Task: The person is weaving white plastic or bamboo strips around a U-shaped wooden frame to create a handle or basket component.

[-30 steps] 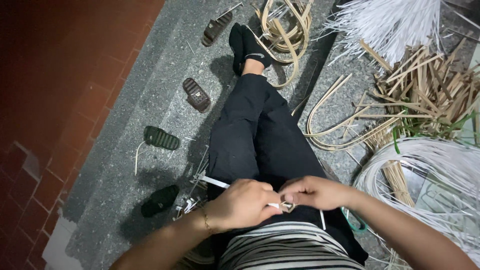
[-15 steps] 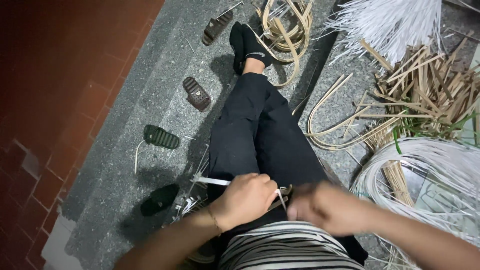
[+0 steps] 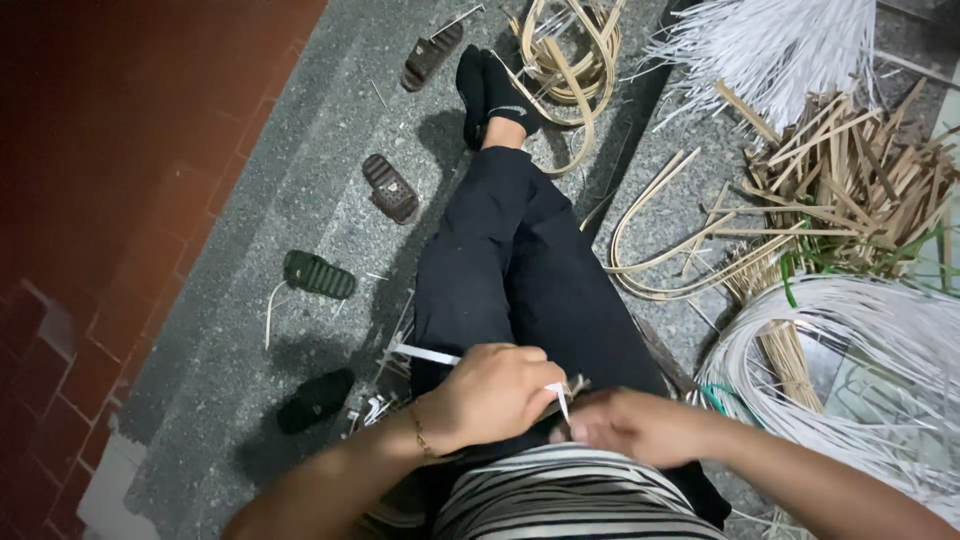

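The left hand (image 3: 492,392) is closed around a white strip (image 3: 430,354) that lies over the lap and sticks out leftward. The right hand (image 3: 632,428), blurred, pinches the strip's other end beside it, above black trousers (image 3: 520,270). Sandals (image 3: 388,187) lie on the floor (image 3: 300,200).

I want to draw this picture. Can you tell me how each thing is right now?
Left hand: closed on a white strip.
Right hand: fingers pinched at a small woven piece, blurred.
White strip: flat, poking out left of the fist.
Sandals: scattered, lying on the floor.
White strand coil: looped up at the right.
Bamboo splints: piled loose.
Legs: stretched out, crossed.
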